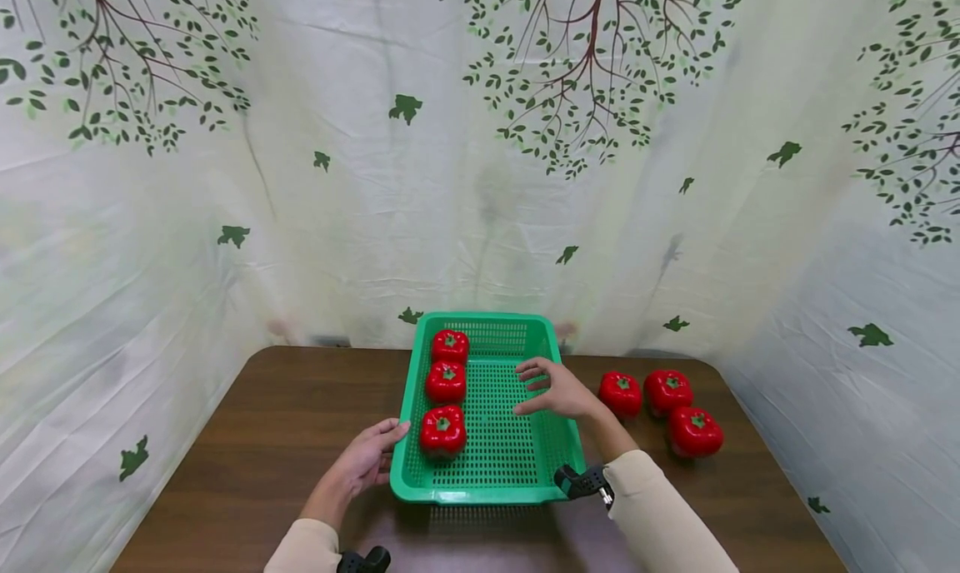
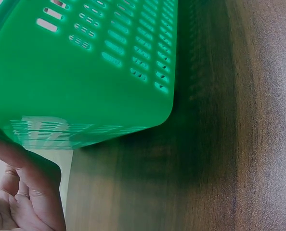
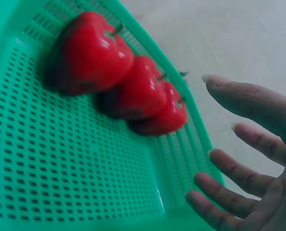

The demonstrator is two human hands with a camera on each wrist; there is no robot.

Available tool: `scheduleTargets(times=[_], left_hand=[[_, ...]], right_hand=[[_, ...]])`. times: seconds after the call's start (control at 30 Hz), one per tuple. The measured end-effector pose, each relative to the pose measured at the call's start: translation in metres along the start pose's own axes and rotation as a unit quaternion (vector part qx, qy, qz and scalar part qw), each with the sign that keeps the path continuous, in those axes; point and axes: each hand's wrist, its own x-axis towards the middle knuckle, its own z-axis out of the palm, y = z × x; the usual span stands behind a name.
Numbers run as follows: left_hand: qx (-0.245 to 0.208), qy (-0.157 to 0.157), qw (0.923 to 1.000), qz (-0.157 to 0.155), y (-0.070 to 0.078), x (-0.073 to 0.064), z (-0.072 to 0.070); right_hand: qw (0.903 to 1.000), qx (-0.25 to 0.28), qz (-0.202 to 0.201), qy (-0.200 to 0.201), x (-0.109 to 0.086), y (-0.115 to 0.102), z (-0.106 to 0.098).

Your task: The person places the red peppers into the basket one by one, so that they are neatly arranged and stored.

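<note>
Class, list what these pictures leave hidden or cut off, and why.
Head view: part of the left hand, behind green basket.
Left wrist view: basket contents, behind its wall.
Right wrist view: farthest pepper partly behind middle pepper; right hand cut off at right edge.

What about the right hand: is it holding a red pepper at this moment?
No, the head view shows the right hand over the green basket, with nothing between its fingers.

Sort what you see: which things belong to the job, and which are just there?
Job: green perforated plastic basket; three red bell peppers inside; probably three matching red peppers to its right.

Background: brown wood-grain table; pale leaf-printed cloth backdrop.
</note>
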Motion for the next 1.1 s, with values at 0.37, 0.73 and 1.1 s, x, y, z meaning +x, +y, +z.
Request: scheduleTargets(times=[0.37, 0.73, 1.1], left_hand=[[0.001, -0.003, 1.0000, -0.002, 0.001, -0.001, -0.001], [0.004, 0.007, 1.0000, -0.004, 0.001, -0.001, 0.000], [0.004, 0.004, 1.0000, -0.003, 0.001, 0.000, 0.000]], right_hand=[[0.9988, -0.004, 0.026, 0.041, -0.013, 0.011, -0.030], [0.9930, -0.011, 0.064, 0.098, -0.027, 0.036, -0.055], [0.9906, 0.002, 0.049, 0.128, -0.044, 0.058, -0.085]])
